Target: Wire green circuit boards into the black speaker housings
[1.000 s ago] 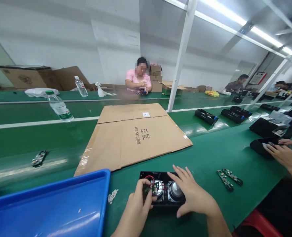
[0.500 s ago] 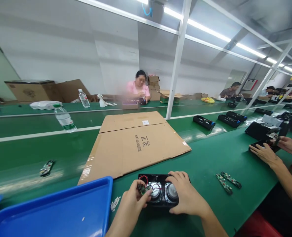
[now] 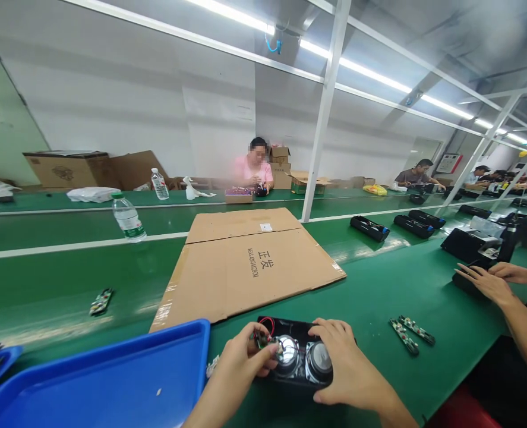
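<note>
From the head camera, a flattened cardboard sheet (image 3: 249, 267) lies mid-belt just beyond the hands, matte brown with printed characters, its near edge almost touching the speaker box (image 3: 296, 356). A glossy blue plastic tray (image 3: 111, 380) sits at the belt's (image 3: 379, 285) near-left corner, just beside the left hand (image 3: 240, 371). The speaker box is black, oblong, at the belt's near edge, with two round shiny metal drivers side by side in it and a red wire looped at its far-left corner. The left hand pinches a small green board (image 3: 263, 342) at the box's left end; the right hand (image 3: 347, 371) lies over the box's right end, fingers curled down on it (whether they grip the rim is hidden). Two narrow green circuit strips (image 3: 410, 333) lie right of the box, apart from it; one more board (image 3: 101, 301) lies far left. Two clear plastic bottles (image 3: 128, 217) stand toward the far-left edge. Three long black housings (image 3: 370, 227) lie in a row toward the right. A co-worker's two hands (image 3: 490, 282) rest on another black box at the right edge. Brown cartons (image 3: 71, 169) line the far side.
</note>
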Tool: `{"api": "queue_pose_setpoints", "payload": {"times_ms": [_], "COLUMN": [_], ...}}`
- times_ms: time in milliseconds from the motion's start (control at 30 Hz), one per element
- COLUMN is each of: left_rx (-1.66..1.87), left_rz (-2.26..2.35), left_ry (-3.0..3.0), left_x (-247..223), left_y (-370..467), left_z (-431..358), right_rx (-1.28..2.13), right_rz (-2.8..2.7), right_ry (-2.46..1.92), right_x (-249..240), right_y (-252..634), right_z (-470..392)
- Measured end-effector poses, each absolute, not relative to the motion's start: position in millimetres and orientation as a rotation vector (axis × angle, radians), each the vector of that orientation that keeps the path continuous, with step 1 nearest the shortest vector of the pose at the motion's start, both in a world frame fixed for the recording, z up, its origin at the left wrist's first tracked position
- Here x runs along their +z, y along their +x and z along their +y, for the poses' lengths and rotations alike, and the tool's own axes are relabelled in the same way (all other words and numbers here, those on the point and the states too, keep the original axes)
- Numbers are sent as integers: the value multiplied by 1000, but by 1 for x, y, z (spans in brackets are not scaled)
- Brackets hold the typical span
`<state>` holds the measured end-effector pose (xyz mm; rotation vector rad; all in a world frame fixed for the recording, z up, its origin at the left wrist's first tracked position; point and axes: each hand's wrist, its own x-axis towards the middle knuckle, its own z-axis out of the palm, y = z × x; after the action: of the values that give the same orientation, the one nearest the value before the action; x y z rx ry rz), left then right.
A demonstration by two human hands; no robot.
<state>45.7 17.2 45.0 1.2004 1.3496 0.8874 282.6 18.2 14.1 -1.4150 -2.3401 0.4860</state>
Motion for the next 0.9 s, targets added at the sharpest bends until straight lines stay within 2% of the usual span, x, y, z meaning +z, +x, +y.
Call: {"api": "queue_pose_setpoints", "payload": {"times_ms": [200, 400, 567, 700, 900], "left_rx": [842, 813, 753, 755, 822], "left_rz": [1273, 1317, 1400, 1425, 1385], "left_ry": [1500, 1538, 1540, 1555, 1629], "left_x": [38, 45, 59, 68, 40], "left_y": [46, 38, 22, 17, 12], "left_z": [11, 10, 7, 3, 11], "right_rx": [405, 358, 70, -38, -84], "right_rz": [-2261, -2127, -1824, -1567, -1415], "right_ry": [-1525, -1678, -2148, -2363, -2466], "right_x": [14, 17, 18, 14, -5], "right_y": [292, 317, 385, 445, 511], "right_z": [12, 33, 99, 153, 184]}}
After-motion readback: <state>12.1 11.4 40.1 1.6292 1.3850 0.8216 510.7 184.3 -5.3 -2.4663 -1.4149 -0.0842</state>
